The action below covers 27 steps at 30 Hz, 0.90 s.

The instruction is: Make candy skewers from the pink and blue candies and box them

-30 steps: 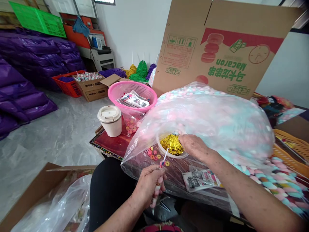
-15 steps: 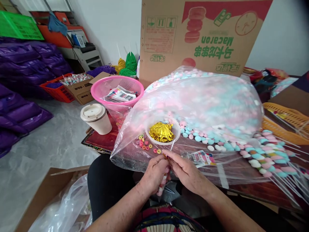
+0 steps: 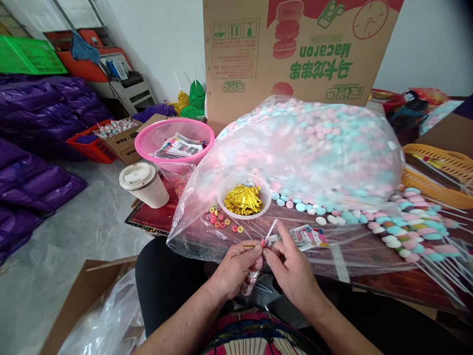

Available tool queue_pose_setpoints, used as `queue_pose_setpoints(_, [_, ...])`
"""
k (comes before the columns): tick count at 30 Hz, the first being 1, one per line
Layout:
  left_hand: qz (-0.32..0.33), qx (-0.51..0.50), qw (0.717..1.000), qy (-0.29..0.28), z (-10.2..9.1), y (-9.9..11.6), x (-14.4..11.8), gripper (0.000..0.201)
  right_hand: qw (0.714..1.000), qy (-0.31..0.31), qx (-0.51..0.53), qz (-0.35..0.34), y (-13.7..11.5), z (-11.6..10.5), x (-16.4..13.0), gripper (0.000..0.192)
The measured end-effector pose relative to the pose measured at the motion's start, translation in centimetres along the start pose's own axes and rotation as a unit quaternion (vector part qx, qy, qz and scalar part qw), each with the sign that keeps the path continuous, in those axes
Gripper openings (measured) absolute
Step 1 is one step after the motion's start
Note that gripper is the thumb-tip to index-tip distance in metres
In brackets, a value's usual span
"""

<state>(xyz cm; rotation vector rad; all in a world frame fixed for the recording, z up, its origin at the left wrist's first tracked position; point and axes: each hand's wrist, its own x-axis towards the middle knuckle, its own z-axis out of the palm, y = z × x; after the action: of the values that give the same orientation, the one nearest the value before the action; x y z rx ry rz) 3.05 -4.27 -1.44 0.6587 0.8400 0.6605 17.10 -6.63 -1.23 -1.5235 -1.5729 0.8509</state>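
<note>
Grey stone flooring point(image 3: 74, 231) and a low dark desk point(image 3: 155, 219) make up the work area, which is laid out so that supplies sit within reach of a seated person.

Nearest, an open cardboard carton point(image 3: 79, 291) lined with clear plastic point(image 3: 111, 320) is placed at the near left, beside the knee.

Over the lap, the left hand point(image 3: 234, 268) is closed in a narrow pinch on a bagged candy stick point(image 3: 253, 276), its white stick end point(image 3: 271, 229) pointing up and away. The neck of the small bag is held gathered between the fingers. The right hand point(image 3: 291, 271) meets it at the same point, its grip also narrow, fingertips pinched on a thin gold twist tie point(image 3: 250, 245) at the bag's neck. Both hands are kept close to the body, probably for steadiness.

Just beyond, a white bowl of gold ties point(image 3: 244, 200) and loose coloured ring candies point(image 3: 221, 220) lie inside the mouth of a large clear bag point(image 3: 314, 148) of pink and blue sweets, directly ahead of the hands. Printed labels point(image 3: 308, 236) lie to the right, and finished skewers point(image 3: 414, 231) are fanned out further right.

To the left, a lidded cup point(image 3: 144, 185) and a pink basket point(image 3: 173, 140) stand on the desk. Behind, a tall printed carton point(image 3: 295, 49) is stood upright. Purple sacks point(image 3: 33, 148) are stacked at the far left.
</note>
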Motion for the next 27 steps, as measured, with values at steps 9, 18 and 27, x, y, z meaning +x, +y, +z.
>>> queue_pose_setpoints(9, [-0.138, -0.12, 0.967, -0.175, -0.4, 0.0, 0.4, 0.041, 0.953, -0.251, 0.069, -0.153, -1.6, -4.0, 0.8, 0.023])
queue_pose_setpoints(18, [0.087, 0.013, 0.991, 0.102, 2.3, 0.0, -0.2, 0.055, 0.959, 0.043, -0.187, -0.207, -0.6, -2.2, -0.3, 0.025])
queue_pose_setpoints(27, [0.023, 0.023, 0.997, -0.064, 4.9, 6.4, -0.2, 0.092, 0.976, 0.011, -0.11, -0.187, -2.0, -6.5, -1.8, 0.022])
